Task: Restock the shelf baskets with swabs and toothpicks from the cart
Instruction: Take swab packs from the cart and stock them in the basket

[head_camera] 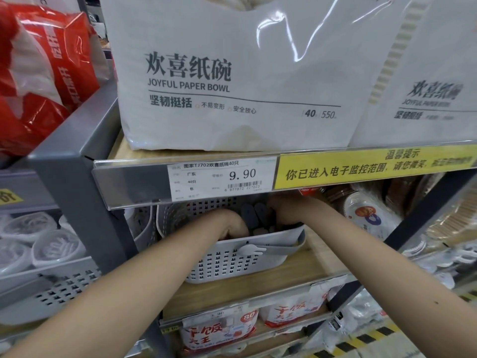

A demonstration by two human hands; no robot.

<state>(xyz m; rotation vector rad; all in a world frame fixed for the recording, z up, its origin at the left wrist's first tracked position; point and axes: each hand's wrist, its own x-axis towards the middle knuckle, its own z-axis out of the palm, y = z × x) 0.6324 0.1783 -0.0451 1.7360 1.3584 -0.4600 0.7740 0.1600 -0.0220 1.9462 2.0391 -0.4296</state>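
Note:
A white perforated basket (227,262) sits on the wooden shelf (304,270) under the price rail. Dark grey flat packs (255,215) stand upright inside it. My left hand (229,223) reaches down into the basket at its left side, with the fingers hidden behind the basket wall. My right hand (286,210) is in the basket at the right, beside the dark packs, and its fingers are hidden under the rail and behind the packs. I cannot tell if either hand holds anything. No cart is in view.
The price rail (180,182) with a 9.90 tag overhangs the basket. Large paper bowl bags (232,73) stand on the shelf above. A second white basket (142,223) sits left of the first. Stacked plates (366,215) lie to the right, packs (219,329) below.

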